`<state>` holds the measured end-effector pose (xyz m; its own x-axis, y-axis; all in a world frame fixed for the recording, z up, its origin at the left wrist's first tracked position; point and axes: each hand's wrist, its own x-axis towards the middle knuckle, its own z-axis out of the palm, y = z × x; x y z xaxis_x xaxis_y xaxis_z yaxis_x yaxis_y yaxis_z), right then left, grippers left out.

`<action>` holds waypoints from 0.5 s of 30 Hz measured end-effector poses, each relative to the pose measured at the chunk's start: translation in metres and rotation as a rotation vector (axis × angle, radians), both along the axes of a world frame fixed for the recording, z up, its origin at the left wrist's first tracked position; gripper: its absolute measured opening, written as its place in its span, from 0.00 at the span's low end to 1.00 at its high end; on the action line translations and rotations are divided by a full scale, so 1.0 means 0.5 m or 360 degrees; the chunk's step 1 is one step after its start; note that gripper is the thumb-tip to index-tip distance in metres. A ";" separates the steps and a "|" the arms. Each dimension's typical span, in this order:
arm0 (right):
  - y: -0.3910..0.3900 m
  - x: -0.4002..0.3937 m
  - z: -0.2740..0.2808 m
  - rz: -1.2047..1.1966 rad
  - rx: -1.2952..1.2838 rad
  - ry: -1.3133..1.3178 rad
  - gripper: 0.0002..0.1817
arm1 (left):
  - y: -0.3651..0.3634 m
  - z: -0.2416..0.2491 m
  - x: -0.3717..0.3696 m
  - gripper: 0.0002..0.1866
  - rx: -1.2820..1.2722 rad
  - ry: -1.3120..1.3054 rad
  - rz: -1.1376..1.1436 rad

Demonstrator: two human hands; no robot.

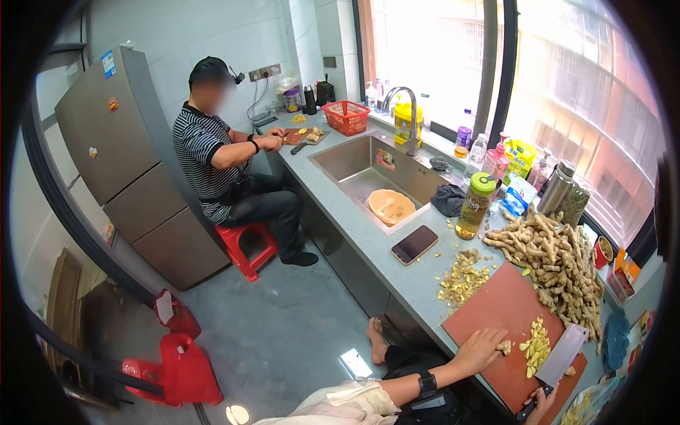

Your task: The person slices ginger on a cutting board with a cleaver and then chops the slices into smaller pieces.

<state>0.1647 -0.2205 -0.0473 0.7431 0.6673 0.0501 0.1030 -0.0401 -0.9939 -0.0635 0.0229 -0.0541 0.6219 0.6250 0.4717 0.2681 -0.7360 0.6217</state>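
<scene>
On the reddish-brown cutting board point(482, 309), my left hand point(480, 352) rests with its fingers around a small piece of ginger point(503, 348). My right hand point(544, 406), partly cut off by the dark lower edge of the view, grips the black handle of a cleaver point(563, 356). The broad blade lies low over the board's right side. Between my left hand and the blade is a pile of sliced yellow ginger point(536, 347). A large heap of unpeeled ginger point(552, 255) lies just beyond the board.
Ginger scraps point(462, 278), a phone point(414, 245) and a green-lidded jar point(474, 205) are on the counter. The sink point(347, 170) holds an orange bowl point(391, 207). Across from me, a person point(212, 149) sits on a red stool point(248, 248), working at another board. Bottles line the window.
</scene>
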 end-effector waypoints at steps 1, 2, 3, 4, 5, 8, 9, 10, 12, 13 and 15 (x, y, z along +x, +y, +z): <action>0.002 -0.005 0.005 -0.0007 0.0005 -0.0001 0.37 | -0.001 -0.001 0.000 0.31 0.0015 -0.0011 0.0006; 0.002 -0.007 0.007 -0.0011 0.0003 -0.0001 0.37 | -0.001 -0.001 0.000 0.32 0.0032 -0.0022 0.0011; 0.002 -0.009 0.010 -0.0016 0.0006 -0.0001 0.36 | -0.001 -0.002 0.001 0.32 0.0031 -0.0020 0.0016; 0.004 -0.012 0.013 -0.0015 0.0003 -0.0005 0.36 | 0.000 -0.002 0.001 0.32 0.0031 -0.0018 0.0014; 0.006 -0.013 0.015 -0.0015 -0.0001 -0.0007 0.36 | -0.001 -0.003 0.002 0.32 0.0030 -0.0014 0.0010; 0.005 -0.016 0.017 -0.0023 -0.0007 -0.0012 0.35 | -0.001 -0.009 0.006 0.32 0.0022 -0.0052 0.0015; 0.005 -0.018 0.019 -0.0021 -0.0011 -0.0020 0.35 | -0.001 -0.010 0.007 0.32 0.0020 -0.0050 0.0020; 0.003 -0.018 0.018 -0.0026 -0.0016 -0.0020 0.34 | -0.002 -0.011 0.006 0.32 0.0024 -0.0074 0.0021; 0.003 -0.023 0.023 -0.0031 -0.0027 -0.0041 0.34 | -0.002 -0.011 0.005 0.32 0.0026 -0.0095 0.0027; 0.005 -0.027 0.028 -0.0026 -0.0028 -0.0039 0.34 | -0.002 -0.011 0.005 0.32 0.0031 -0.0097 0.0020; 0.008 -0.034 0.035 -0.0004 0.0032 0.0031 0.30 | -0.001 -0.009 0.005 0.32 0.0036 -0.0095 0.0018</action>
<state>0.1475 -0.2164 -0.0299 0.7457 0.6644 0.0490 0.0834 -0.0201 -0.9963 -0.0611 0.0225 -0.0589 0.5850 0.6208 0.5219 0.2396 -0.7471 0.6201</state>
